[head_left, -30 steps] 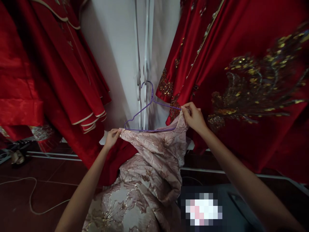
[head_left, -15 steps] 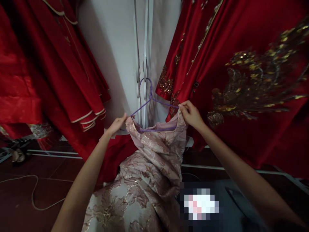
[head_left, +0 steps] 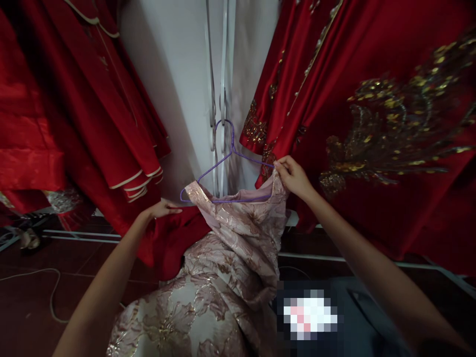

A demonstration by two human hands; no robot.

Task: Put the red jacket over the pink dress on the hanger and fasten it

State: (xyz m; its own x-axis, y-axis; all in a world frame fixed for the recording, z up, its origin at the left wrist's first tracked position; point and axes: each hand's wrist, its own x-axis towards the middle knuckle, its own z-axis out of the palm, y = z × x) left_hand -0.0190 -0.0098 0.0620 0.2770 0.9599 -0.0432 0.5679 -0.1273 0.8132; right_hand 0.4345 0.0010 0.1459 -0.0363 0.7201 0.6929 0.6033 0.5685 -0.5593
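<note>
A pale pink dress with shiny gold flower patterns hangs from a purple hanger, whose hook is looped on a white metal rod. With fingers pinched, my right hand grips the dress's right shoulder at the hanger's right end. My left hand is off the dress, its fingers stretched out, a little below and left of the hanger's left tip. That tip pokes out beyond the dress's left shoulder strap, which lies over the hanger. The dress's lower part spreads toward me in folds.
Red garments with cream trim hang at left, and a red gown with gold embroidery hangs at right. A white rod stands before the pale wall. A cable lies on the dark floor; a pixelated patch covers something at lower right.
My left hand has let go of the dress's left shoulder and moved down and left. The hanger's left tip now shows. My right hand stays at the right shoulder.
</note>
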